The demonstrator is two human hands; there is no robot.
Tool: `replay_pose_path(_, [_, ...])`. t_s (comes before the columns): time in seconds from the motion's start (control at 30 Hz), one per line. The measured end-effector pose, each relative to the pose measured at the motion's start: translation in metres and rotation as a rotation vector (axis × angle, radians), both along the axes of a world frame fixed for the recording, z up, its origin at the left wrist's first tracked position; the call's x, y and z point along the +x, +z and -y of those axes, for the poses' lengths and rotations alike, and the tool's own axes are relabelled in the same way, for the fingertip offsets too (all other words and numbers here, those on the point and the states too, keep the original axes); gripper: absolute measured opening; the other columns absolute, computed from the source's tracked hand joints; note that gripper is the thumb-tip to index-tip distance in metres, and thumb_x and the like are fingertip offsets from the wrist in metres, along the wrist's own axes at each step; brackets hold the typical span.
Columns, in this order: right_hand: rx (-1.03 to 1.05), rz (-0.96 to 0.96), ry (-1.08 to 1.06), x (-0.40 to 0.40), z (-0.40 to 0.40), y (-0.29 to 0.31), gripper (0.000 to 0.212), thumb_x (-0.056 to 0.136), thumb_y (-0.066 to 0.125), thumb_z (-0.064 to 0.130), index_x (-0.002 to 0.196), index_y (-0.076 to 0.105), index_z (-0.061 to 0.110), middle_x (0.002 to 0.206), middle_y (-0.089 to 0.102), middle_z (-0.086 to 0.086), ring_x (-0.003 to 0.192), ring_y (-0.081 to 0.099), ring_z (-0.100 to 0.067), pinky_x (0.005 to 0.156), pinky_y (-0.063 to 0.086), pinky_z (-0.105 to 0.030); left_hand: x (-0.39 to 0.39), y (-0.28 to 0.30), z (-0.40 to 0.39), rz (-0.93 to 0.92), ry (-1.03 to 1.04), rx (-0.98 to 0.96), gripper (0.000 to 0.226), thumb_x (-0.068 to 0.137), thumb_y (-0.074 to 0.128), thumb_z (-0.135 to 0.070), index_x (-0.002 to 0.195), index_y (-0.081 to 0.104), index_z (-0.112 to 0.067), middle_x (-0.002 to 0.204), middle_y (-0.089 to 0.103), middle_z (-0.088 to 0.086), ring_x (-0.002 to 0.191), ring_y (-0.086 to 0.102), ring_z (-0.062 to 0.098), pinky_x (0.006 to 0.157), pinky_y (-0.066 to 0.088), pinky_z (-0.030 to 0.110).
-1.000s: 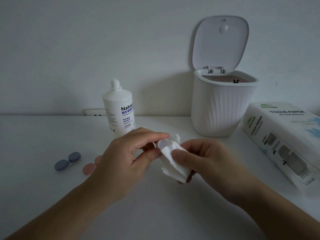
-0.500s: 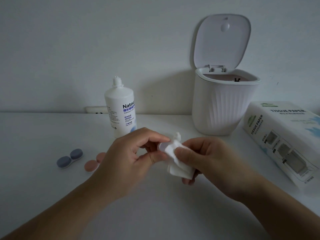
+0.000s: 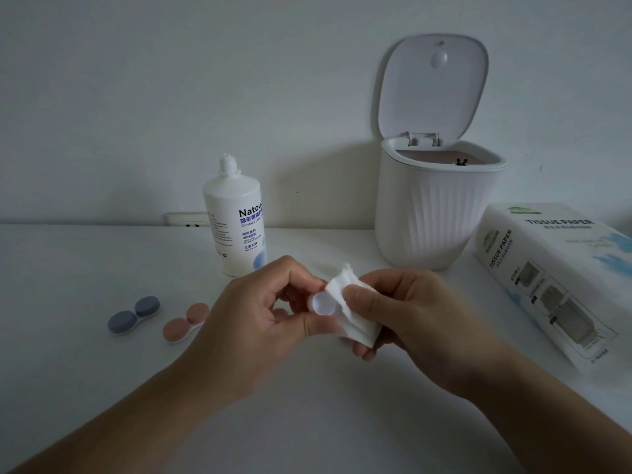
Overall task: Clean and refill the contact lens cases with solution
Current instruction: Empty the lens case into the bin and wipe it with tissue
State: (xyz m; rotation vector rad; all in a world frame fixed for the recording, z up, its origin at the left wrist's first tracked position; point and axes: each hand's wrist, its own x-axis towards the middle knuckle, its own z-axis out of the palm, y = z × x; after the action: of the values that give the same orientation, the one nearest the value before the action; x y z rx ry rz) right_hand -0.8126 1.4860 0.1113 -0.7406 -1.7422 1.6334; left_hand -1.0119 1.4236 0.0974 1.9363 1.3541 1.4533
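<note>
white tissue [image 3: 355,311] pinched in the right hand [image 3: 403,313] has slid aside since a moment ago, baring the small round cap [image 3: 321,303] the left hand [image 3: 260,316] pinches, so wiping looks nearly done.

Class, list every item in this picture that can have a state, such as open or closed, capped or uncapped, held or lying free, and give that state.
solution bottle: upright, uncapped
bin: lid up, open
blue lens case: caps on, lying free
pink lens case: caps on, lying free
white cap: held in left hand
tissue: folded, pinched by right hand
tissue box: lying on its side
</note>
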Motion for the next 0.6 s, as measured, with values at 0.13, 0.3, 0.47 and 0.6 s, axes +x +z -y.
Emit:
replay_pose_path(0.13, [0.027,0.135,0.071,0.001,0.003,0.000,0.027,0.087,0.072,0.037,0.087,0.078,0.012,0.075,0.074,-0.016,0.062,0.069,-0.023,0.062,0.055,-0.028,-0.010,0.004,0.000,0.026,-0.085,-0.119,0.024,0.077,0.072,-0.050,0.100,0.071,-0.043,0.095,0.076,-0.012,0.093,0.073,0.013,0.083,0.061,0.039])
replay_pose_path(0.3, [0.038,0.048,-0.004,-0.001,0.002,-0.001,0.026,0.087,0.071,0.034,0.085,0.077,0.009,0.073,0.072,-0.016,0.059,0.065,-0.023,0.059,0.053,-0.029,-0.003,0.003,0.002,0.111,-0.037,-0.069,0.027,0.068,0.080,-0.046,0.092,0.073,-0.034,0.084,0.077,-0.010,0.079,0.073,0.007,0.075,0.058,0.022])
replay_pose_path(0.47, [0.024,-0.052,-0.015,-0.002,0.001,-0.002,0.029,0.093,0.064,0.028,0.086,0.075,0.003,0.073,0.069,-0.017,0.061,0.063,-0.021,0.061,0.052,-0.027,0.012,0.001,0.008,0.025,0.010,0.036,0.024,0.072,0.082,-0.040,0.082,0.064,-0.028,0.075,0.074,-0.021,0.067,0.068,0.000,0.062,0.047,0.007])
replay_pose_path(0.6, [0.000,0.013,0.045,0.002,-0.001,0.001,0.026,0.090,0.067,0.028,0.089,0.076,0.004,0.078,0.072,-0.016,0.063,0.066,-0.024,0.063,0.054,-0.030,0.004,0.003,0.006,0.134,-0.054,-0.073,0.024,0.069,0.091,-0.033,0.083,0.072,-0.028,0.082,0.078,-0.007,0.074,0.072,0.004,0.067,0.053,0.010])
